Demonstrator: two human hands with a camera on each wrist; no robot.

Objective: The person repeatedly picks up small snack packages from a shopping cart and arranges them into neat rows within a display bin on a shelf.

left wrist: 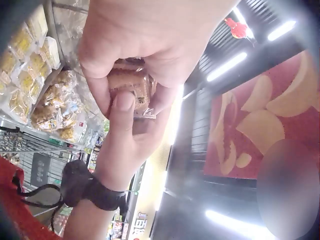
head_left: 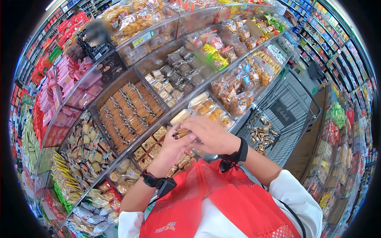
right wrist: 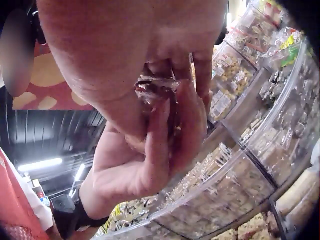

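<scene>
Both hands meet over the display bins in the head view, gripping a small bunch of brown snacks in clear wrappers [head_left: 181, 133]. My left hand [head_left: 171, 152] curls round the bunch from the near left side. My right hand [head_left: 212, 135] closes over it from the right. In the left wrist view, one brown wrapped snack [left wrist: 129, 85] shows between the fingers, with the right thumb [left wrist: 123, 102] pressed on it. Seen from the right wrist, clear wrapper edges [right wrist: 159, 82] stick out between the two hands; the rest is hidden by fingers.
A bin of long brown wrapped snacks [head_left: 129, 109] lies beyond the hands, beside dark round wrapped cakes [head_left: 184, 67]. Clear plastic dividers [head_left: 137, 146] separate the bins. On the right, a wire shopping cart [head_left: 291, 111] holds several small wrapped snacks [head_left: 264, 137].
</scene>
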